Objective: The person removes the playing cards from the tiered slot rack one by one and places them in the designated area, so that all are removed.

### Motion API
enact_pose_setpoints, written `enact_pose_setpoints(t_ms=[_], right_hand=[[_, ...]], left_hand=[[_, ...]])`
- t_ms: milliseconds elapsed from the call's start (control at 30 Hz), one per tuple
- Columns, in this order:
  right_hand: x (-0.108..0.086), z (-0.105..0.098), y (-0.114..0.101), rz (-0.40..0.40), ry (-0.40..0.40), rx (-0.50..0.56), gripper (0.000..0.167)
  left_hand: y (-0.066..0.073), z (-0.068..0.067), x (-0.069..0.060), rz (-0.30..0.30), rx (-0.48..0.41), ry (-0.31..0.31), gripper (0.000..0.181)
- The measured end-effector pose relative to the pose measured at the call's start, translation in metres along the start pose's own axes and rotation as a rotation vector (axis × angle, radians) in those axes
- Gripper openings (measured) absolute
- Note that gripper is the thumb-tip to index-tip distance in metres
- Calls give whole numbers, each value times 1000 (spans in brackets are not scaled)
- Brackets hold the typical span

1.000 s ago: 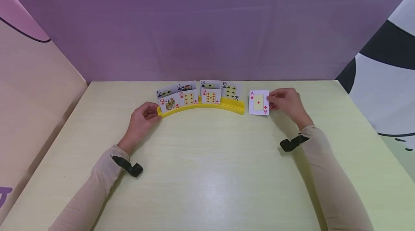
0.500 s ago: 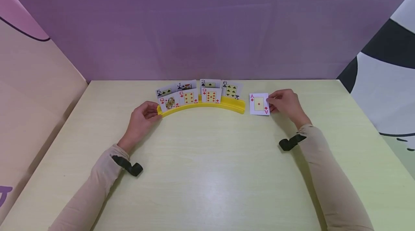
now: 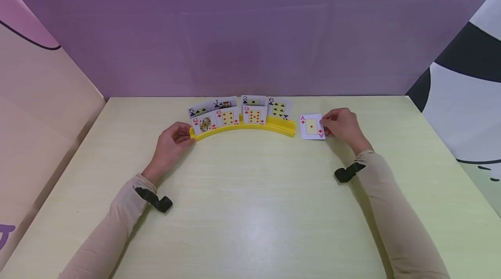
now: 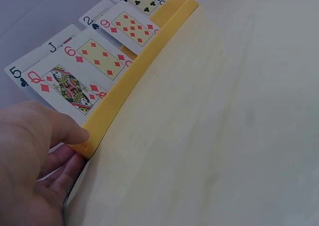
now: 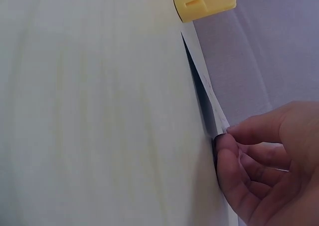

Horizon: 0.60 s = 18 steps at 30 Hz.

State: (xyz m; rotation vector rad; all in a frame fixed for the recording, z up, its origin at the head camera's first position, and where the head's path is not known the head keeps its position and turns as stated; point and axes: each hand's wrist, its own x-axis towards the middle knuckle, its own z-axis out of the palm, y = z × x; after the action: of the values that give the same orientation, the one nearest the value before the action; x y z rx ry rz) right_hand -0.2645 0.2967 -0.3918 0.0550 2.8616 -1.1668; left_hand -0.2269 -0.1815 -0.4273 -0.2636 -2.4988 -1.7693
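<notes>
My left hand [image 3: 171,146] grips the left end of a curved yellow card holder [image 3: 279,127], thumb on its front in the left wrist view. Standing in its front row are a queen of diamonds [image 3: 204,123], a six of diamonds [image 3: 227,118] and a nine of diamonds [image 3: 254,115]. Behind them show a five of clubs [image 3: 198,110], a jack [image 3: 224,103], a two of spades [image 3: 253,101] and a six of clubs [image 3: 279,108]. Just right of the holder, my right hand [image 3: 344,126] pinches the right edge of an ace of diamonds [image 3: 311,126], which faces me, tilted back.
A pale wooden table [image 3: 250,200] lies under both hands. A purple backdrop [image 3: 250,31] rises behind its far edge. Black wrist cameras sit on both sleeves. A printed panel [image 3: 469,96] stands at the right.
The ace's top edge has dropped a little as the card leans further back. My right hand has shifted slightly left. The left hand and the holder stay in place.
</notes>
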Motion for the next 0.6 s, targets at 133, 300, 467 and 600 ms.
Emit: enact_pose_setpoints(t_ms=[133,300,467,600], right_hand=[[2,2,1,10,5,3,26],[2,3,2,24,15,8,24],[1,3,3,35,28,9,24],[1,3,3,32,30,-3,22]], left_hand=[[0,0,-1,10,10,6,34],[0,-1,-1,13,17,5,34],[1,-1,-1,3,18,0,35],[1,0,-1,-5,21,2,35]])
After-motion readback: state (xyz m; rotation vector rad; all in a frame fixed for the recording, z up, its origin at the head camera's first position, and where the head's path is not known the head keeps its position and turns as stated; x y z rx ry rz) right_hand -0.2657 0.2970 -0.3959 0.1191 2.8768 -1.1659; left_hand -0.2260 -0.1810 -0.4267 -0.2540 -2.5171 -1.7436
